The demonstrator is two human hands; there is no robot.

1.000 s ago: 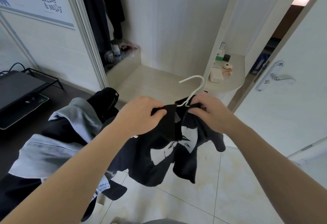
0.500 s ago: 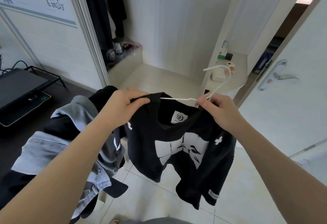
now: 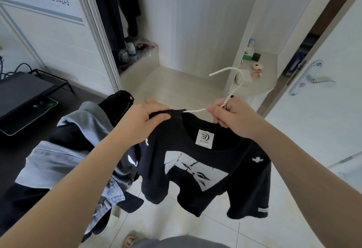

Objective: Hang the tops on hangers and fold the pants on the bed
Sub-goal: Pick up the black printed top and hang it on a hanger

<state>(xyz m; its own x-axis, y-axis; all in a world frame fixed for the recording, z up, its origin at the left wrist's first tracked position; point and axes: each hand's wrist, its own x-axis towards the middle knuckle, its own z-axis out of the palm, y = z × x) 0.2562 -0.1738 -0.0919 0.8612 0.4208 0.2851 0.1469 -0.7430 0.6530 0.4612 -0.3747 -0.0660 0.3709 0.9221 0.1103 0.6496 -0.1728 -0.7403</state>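
A black T-shirt [image 3: 211,169] with a white face print and a white neck label hangs spread between my hands above the floor. My left hand [image 3: 145,120] pinches its left shoulder by the collar. My right hand [image 3: 233,118] grips the neck of a white hanger [image 3: 233,87] together with the shirt's right shoulder. The hanger's hook curves up and left; one thin arm runs across the collar opening, and the rest sits hidden inside the shirt.
A heap of dark and light-blue denim clothes [image 3: 64,159] lies on the bed edge at left. A black stand [image 3: 21,93] sits behind it. Dark clothes hang in an open wardrobe [image 3: 117,18]. A white door with a handle [image 3: 313,80] stands at right. Tiled floor below.
The bunched shirt has been pulled open: my left hand drew the left shoulder outward, and the shirt now hangs spread with the hanger arm across the collar.
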